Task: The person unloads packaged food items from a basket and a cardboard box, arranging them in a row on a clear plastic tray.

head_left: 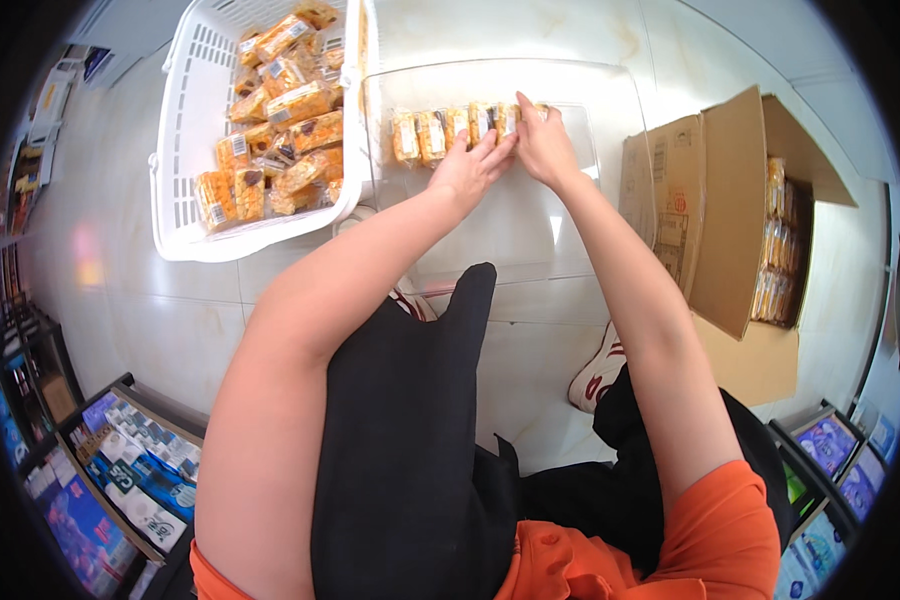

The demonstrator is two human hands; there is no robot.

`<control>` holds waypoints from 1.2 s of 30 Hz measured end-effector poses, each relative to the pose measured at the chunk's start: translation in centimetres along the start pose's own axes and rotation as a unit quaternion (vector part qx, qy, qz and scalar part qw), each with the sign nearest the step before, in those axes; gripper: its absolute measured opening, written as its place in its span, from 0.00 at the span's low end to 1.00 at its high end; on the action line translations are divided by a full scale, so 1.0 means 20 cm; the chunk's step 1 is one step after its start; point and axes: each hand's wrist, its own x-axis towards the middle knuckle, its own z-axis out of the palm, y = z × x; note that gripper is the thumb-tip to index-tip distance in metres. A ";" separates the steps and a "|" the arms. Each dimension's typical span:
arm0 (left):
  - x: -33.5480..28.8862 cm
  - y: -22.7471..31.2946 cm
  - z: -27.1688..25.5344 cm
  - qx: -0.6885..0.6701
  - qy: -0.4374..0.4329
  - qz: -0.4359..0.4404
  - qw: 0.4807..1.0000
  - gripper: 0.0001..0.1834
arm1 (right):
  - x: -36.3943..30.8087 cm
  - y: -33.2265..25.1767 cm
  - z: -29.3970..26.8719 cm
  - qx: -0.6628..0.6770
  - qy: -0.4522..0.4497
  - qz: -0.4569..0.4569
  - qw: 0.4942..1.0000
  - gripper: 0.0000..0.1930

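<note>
A short row of wrapped snack bars (432, 138), orange-yellow in clear film, stands side by side in a shallow clear plastic box (620, 160) on the floor. My left hand (470, 172) lies along the near side of the row, its fingers spread and touching the wrappers. At the row's right end, my right hand (547, 145) closes around a wrapped bar, index finger stretched over the top. That bar is mostly hidden by the fingers. Left of the box, a white plastic basket (260, 240) holds a loose heap of similar bars (300, 105).
To the right stands an open cardboard box (720, 220), flaps out, with packed bars (775, 240) inside. My shoes (600, 370) are on the pale tiles close to the plastic box. Shelves with packaged goods (140, 470) flank me at lower left and lower right.
</note>
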 end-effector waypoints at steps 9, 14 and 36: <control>0.04 0.03 -0.04 -0.036 -0.032 -0.039 0.998 0.35 | -0.09 -0.01 0.00 0.103 0.088 0.075 0.988 0.29; 0.06 0.00 0.02 0.047 0.052 -0.003 0.998 0.33 | -0.12 -0.02 -0.04 0.080 0.047 -0.016 0.996 0.28; 0.13 0.00 -0.11 -0.117 -0.022 0.039 0.992 0.27 | 0.18 -0.78 -1.11 -0.225 -0.181 -0.329 0.899 0.15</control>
